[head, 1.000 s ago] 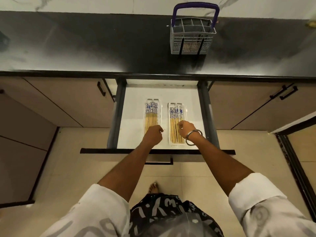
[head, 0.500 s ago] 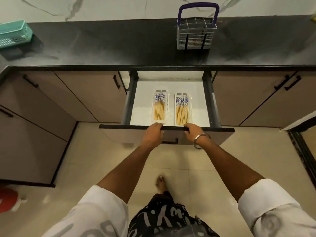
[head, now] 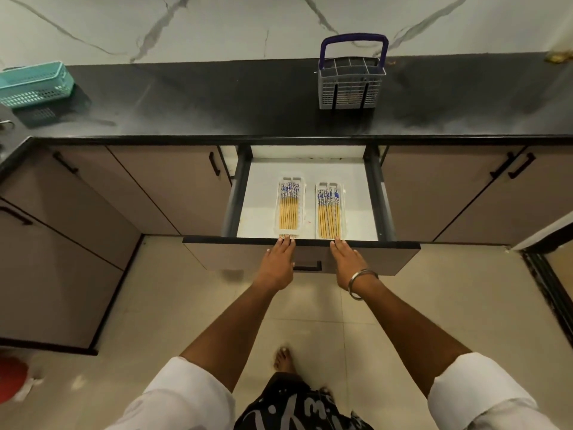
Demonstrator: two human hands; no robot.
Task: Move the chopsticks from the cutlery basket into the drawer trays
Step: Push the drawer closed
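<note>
The drawer (head: pixel 356 209) stands pulled out below the black counter. Inside lie two clear trays side by side, the left tray (head: pixel 289 206) and the right tray (head: pixel 330 211), each filled with several yellow chopsticks with blue-and-white tops. My left hand (head: pixel 279 263) and my right hand (head: pixel 347 263) lie flat against the drawer front (head: pixel 390 259), fingers straight, fingertips on its top edge. Neither hand holds anything. The grey cutlery basket (head: pixel 350 85) with a blue handle stands on the counter behind the drawer; what it holds is hard to tell.
A teal plastic basket (head: pixel 34 83) sits at the far left of the counter (head: pixel 201 103). Closed cabinet doors (head: pixel 459 193) flank the drawer on both sides. A red object (head: pixel 11 378) lies on the tiled floor at the lower left. My foot (head: pixel 283 360) is below the drawer.
My hands left the trays, curled over the drawer's front edge, and now rest flat on the front panel. The drawer has slid partway inward, and the view has pulled back from the counter.
</note>
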